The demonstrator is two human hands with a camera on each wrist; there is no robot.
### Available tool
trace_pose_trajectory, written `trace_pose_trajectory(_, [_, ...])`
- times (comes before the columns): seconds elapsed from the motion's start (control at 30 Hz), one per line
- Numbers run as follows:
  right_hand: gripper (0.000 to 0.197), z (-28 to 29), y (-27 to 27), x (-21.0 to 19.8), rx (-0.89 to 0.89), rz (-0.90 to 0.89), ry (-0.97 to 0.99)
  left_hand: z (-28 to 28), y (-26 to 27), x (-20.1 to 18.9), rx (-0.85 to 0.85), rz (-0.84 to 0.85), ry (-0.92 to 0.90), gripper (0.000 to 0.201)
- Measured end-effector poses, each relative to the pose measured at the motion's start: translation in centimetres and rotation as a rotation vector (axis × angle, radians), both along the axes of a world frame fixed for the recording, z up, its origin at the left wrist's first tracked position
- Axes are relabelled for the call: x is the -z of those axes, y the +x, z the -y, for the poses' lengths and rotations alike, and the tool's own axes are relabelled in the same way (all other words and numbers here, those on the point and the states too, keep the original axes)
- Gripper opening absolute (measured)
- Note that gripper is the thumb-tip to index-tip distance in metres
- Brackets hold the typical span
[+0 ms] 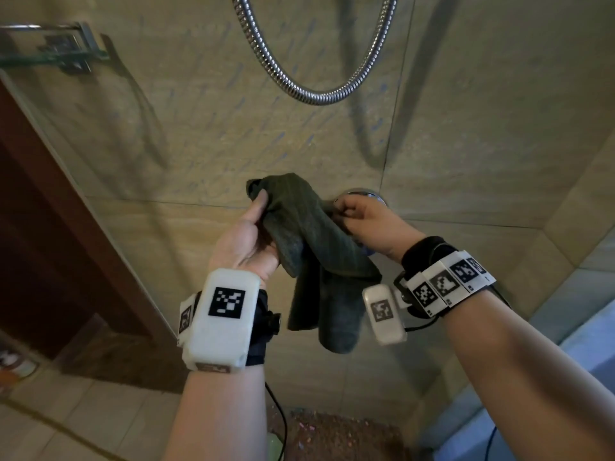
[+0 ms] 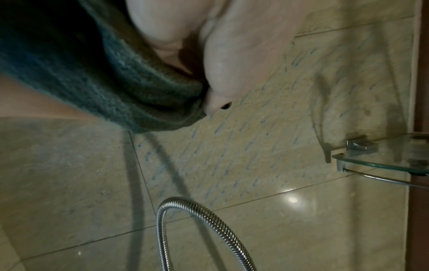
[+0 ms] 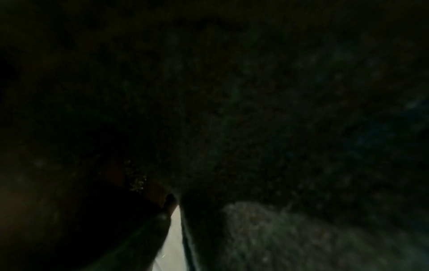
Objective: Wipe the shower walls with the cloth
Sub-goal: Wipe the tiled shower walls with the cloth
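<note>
No readable text anywhere; only coded square markers on the wrist units (image 1: 222,316).

A dark green ribbed fabric cloth (image 1: 309,234) is seen at the frame's centre. Beige stone-patterned shower wall tiles (image 1: 199,134) are streaked with bluish marks. A silver ridged metal shower hose (image 1: 309,91) is shown at top, a reddish-brown speckled floor mat (image 1: 336,437) at bottom.

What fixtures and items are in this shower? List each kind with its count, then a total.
Cloths: 1, the dark green cloth, held by the left hand and the right hand.
Metal shower hoses: 1, the shower hose.
Glass shelves: 1, the corner glass shelf.
Round chrome wall fittings: 1, the chrome fitting behind the right hand.
Total: 4.
</note>
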State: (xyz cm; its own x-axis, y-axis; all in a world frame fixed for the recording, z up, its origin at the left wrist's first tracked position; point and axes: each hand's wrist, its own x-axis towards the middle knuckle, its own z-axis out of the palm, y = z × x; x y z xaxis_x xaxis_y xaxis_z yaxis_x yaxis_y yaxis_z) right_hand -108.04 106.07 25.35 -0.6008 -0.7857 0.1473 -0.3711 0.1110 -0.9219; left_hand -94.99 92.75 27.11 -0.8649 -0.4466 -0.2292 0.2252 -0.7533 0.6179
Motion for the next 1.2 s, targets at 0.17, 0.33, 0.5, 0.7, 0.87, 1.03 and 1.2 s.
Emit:
trace_pose_trajectory(0.17, [0.022,-0.3,-1.1,-1.1,0.092,0.007,-0.158,0.8,0.1,0.9,-0.078,0.255,-0.082,0.021])
trace_pose_trajectory(0.33, [0.02,-0.2,0.2,-3.6,-0.002,-0.273,-0.04,1.0,-0.2,2.5,-0.267,0.55,-0.57,0.072])
trace_pose_trajectory(0.5, [0.02,0.1,1.2,-5.4,-0.095,-0.33,0.037,-1.0,-0.1,0.9,0.037,0.198,-0.758,0.027])
trace_pose_trajectory(0.7, [0.017,-0.6,0.9,-7.5,-0.077,-0.271,0.079,-1.4,-0.1,1.1,0.259,0.045,-0.829,0.035])
trace_pose_trajectory(0.87, [0.024,-1.3,-0.4,-7.1,-0.038,-0.167,0.009,-1.1,0.0,0.7,0.276,0.034,-0.771,0.024])
trace_pose_trajectory(1.03, [0.018,-0.2,0.0,-5.6,-0.065,-0.077,-0.121,-2.6,-0.2,0.4,0.095,-0.235,-0.372,0.026])
trace_pose_trajectory(1.2, [0.017,-0.2,-1.1,-5.1,0.029,-0.103,-0.134,-3.1,-0.6,0.0,0.034,-0.354,-0.253,0.049])
